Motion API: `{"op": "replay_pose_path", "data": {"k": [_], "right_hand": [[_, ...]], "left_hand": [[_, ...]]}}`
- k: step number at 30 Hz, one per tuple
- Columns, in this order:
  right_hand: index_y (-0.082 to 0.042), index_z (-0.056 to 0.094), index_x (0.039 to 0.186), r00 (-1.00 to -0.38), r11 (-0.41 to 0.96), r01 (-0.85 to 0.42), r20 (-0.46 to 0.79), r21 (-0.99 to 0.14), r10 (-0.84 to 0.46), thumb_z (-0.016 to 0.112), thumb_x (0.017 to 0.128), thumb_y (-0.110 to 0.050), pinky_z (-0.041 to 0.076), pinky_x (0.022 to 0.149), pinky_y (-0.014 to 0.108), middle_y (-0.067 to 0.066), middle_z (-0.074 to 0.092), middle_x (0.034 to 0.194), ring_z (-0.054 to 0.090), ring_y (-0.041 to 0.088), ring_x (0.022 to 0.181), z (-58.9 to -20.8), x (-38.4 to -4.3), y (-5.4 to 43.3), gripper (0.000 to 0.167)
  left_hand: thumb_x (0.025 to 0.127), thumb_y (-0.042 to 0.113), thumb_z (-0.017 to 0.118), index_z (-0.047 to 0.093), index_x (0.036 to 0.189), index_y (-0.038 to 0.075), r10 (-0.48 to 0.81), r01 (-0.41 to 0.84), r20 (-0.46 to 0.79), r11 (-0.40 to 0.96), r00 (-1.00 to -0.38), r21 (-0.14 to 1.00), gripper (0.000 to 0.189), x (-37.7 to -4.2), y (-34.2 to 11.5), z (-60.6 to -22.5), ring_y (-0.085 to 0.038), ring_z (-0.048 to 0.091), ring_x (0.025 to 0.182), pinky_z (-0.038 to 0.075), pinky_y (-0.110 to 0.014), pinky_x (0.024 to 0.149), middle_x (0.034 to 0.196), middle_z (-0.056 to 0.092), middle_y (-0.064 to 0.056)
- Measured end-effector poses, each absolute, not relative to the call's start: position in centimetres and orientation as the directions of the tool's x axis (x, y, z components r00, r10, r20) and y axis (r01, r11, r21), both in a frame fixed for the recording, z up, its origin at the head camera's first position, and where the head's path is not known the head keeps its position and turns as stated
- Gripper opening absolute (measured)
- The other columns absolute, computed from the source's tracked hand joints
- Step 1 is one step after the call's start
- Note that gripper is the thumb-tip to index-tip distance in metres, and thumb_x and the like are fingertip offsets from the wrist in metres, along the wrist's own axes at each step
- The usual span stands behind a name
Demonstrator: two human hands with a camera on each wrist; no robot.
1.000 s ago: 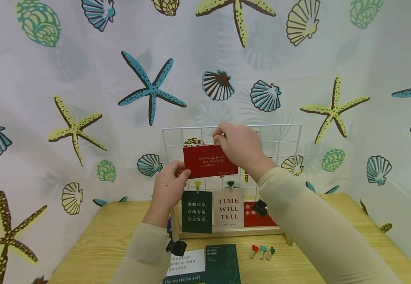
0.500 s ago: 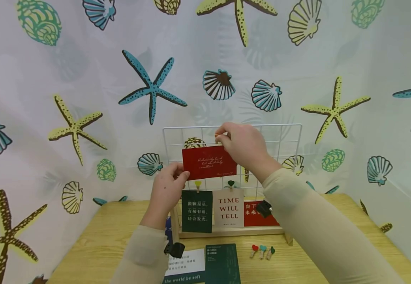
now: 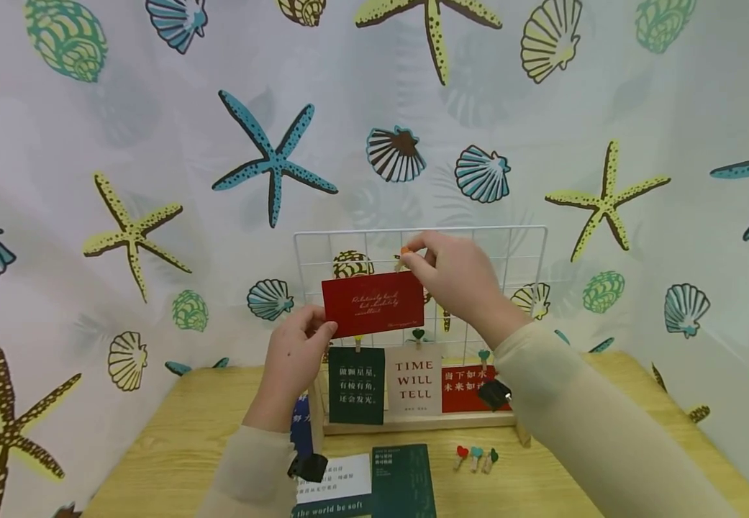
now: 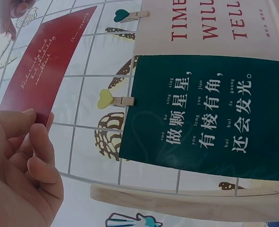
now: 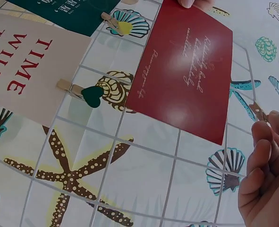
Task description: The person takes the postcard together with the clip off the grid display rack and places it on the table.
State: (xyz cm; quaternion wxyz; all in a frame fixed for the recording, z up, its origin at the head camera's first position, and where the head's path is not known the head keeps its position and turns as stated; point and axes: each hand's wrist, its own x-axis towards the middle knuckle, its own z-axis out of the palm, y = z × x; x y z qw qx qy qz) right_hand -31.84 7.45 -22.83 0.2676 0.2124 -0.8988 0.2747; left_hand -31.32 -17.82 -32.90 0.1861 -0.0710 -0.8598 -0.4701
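The left hand (image 3: 293,356) has its thumb and fingers pinching the lower left corner of a red card (image 3: 374,306), held slightly tilted in front of the left half of the white wire rack (image 3: 510,229). The right hand (image 3: 461,277) pinches an orange-topped peg (image 3: 405,251) near the rack's top bar; the right wrist view shows a gap between peg and card.

Along the lower part of the rack, from left to right, hang a green card (image 3: 357,385) under a yellow heart peg (image 4: 105,99), a pale card (image 3: 414,381) reading "TIME WILL TELL" under a dark green heart peg (image 3: 418,336), and a second red card (image 3: 465,387) with a teal heart peg (image 3: 483,356) at its top edge. A blue card (image 3: 300,421) shows at the rack's left end.

On the desk (image 3: 173,424) in front of the rack lie a white-and-green card (image 3: 342,478), a dark green card (image 3: 403,478) and, farther right, three heart pegs (image 3: 475,455). A shell-and-starfish cloth (image 3: 374,72) hangs behind the rack.
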Motion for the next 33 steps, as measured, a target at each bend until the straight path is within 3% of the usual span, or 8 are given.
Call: {"op": "replay_pose_path", "data": {"k": [11, 21, 33], "right_hand": [[-0.021, 0.072, 0.111, -0.772, 0.712, -0.55, 0.591, -0.438, -0.233, 0.058, 0.103, -0.039, 0.04, 0.053, 0.037, -0.002, 0.052, 0.06, 0.049, 0.019, 0.053, -25.0, -31.2, 9.7, 0.025], [-0.021, 0.072, 0.112, -0.793, 0.686, -0.545, 0.562, -0.482, -0.235, 0.059, 0.103, -0.04, 0.041, 0.054, 0.037, -0.004, 0.052, 0.061, 0.047, 0.019, 0.052, -27.7, -30.0, 11.8, 0.026], [-0.02, 0.071, 0.115, -0.851, 0.676, -0.487, 0.476, -0.553, -0.223, 0.058, 0.103, -0.042, 0.043, 0.056, 0.037, -0.006, 0.059, 0.067, 0.051, 0.017, 0.055, -32.0, -28.8, 14.1, 0.029]], "left_hand": [[0.103, 0.022, 0.061, 0.067, 0.111, 0.012, -0.027, 0.3, 0.375, 0.546, -0.927, 0.782, 0.014, -29.9, -18.7, -33.4, -0.023, 0.059, 0.085, 0.05, -0.036, 0.075, 0.092, 0.064, -0.006], [0.103, 0.021, 0.061, 0.066, 0.112, 0.012, 0.039, 0.318, 0.356, 0.551, -0.933, 0.772, 0.014, -28.6, -18.9, -33.6, -0.023, 0.061, 0.082, 0.05, -0.036, 0.075, 0.092, 0.066, -0.007], [0.101, 0.017, 0.063, 0.068, 0.11, 0.011, 0.029, 0.254, 0.284, 0.54, -0.958, 0.803, 0.012, -26.5, -19.4, -35.6, -0.021, 0.062, 0.085, 0.052, -0.034, 0.077, 0.092, 0.068, -0.002]]}}
